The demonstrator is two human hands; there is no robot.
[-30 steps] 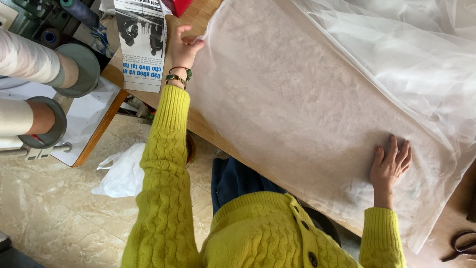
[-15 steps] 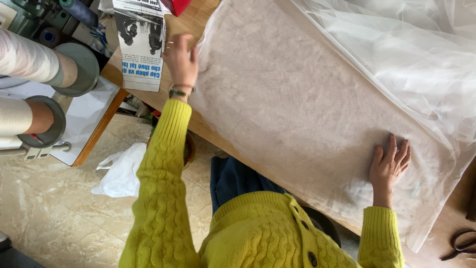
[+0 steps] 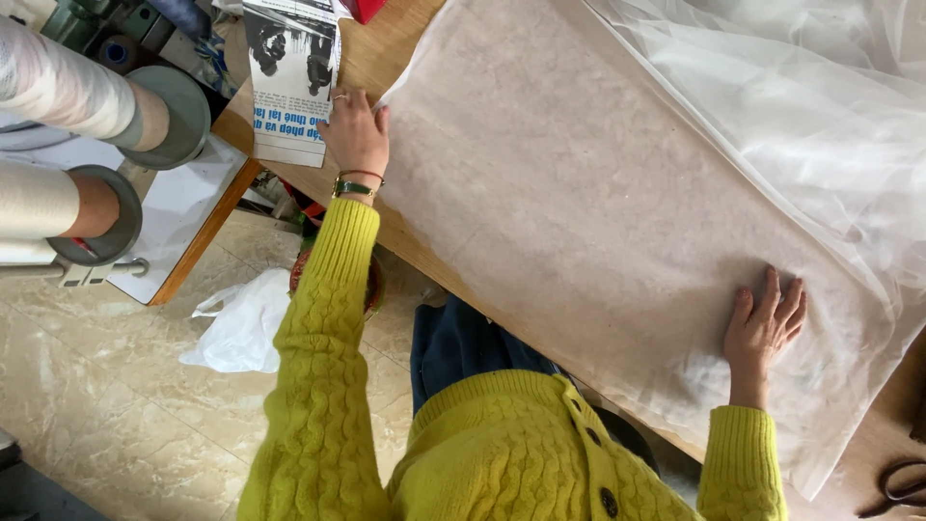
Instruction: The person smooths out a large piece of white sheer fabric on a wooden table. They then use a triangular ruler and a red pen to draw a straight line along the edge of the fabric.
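A large sheet of pale translucent paper lies spread over a wooden table. My left hand rests at the sheet's left edge, fingers together, touching the paper beside a printed newspaper page. My right hand lies flat with fingers spread, pressing the sheet down near its right end. Both arms wear a yellow knitted cardigan; bracelets circle the left wrist.
Sheer white fabric is bunched over the table's far right. Two big thread spools stick out at the left above a white board. A white plastic bag lies on the tiled floor. Scissors sit at the bottom right.
My left hand has slid along the table edge from the newspaper page toward the left edge of the paper sheet. The right hand has stayed pressed in place.
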